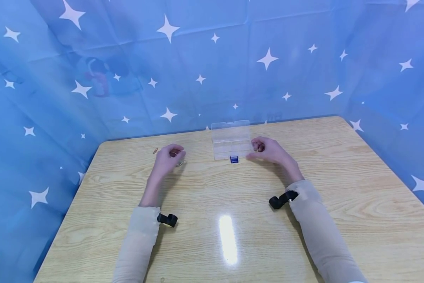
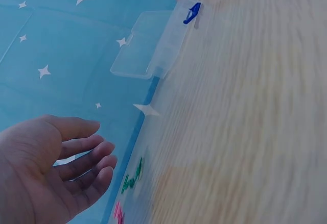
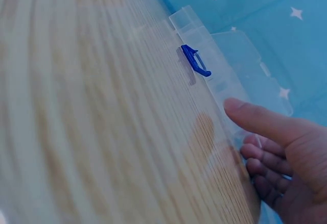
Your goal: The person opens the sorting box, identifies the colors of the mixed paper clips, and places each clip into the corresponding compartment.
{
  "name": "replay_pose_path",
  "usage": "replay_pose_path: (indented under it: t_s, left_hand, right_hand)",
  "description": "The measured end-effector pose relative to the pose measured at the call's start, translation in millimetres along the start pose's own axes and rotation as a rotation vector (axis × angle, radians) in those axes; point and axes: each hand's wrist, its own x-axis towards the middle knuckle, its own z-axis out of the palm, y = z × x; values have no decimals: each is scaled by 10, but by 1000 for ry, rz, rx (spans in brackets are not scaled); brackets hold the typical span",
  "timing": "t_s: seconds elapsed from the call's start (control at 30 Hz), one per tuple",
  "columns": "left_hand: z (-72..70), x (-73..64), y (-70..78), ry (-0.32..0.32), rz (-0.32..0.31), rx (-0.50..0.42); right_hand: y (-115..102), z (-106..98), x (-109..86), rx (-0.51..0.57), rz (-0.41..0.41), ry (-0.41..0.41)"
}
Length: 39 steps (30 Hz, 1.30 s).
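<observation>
A clear plastic compartment box point(image 1: 232, 147) stands near the table's back edge with its lid raised against the backdrop. A blue latch point(image 1: 234, 159) hangs at its front side. My right hand point(image 1: 268, 150) holds the box's right end, thumb point(image 3: 250, 116) toward the front and the other fingers bent at the side. Left of the box, my left hand point(image 1: 167, 158) hovers with loosely curved fingers and nothing visible in them. By it lie green paper clips point(image 2: 133, 178) and pinkish-red ones point(image 2: 119, 213); the head view shows them only partly, beside and behind the hand.
The wooden table point(image 1: 197, 204) ends at a blue star-patterned cloth point(image 1: 212, 63) hanging behind and at both sides. Each sleeve carries a small black wrist camera point(image 1: 167, 220). A bright light reflection lies on the tabletop in front.
</observation>
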Motion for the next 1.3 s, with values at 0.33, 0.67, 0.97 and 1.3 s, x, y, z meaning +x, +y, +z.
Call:
replay_pose_path:
  t_s: [0.33,0.67,0.97,1.3]
  left_hand:
    - [-117,-72,-90,-32,-1,47]
    - [-152,-90,-184,-71,-3,163]
    - [-145,-101,-181,-90,-15,201]
    - [-110,-108,-186,-77,-25,258]
  right_hand:
    - [-4,3,1,3,2,0]
    - [-12,6,2,-12,2,1]
    - [-18,7,-6,-6,7,4]
    - [5,0,-2,3,7,0]
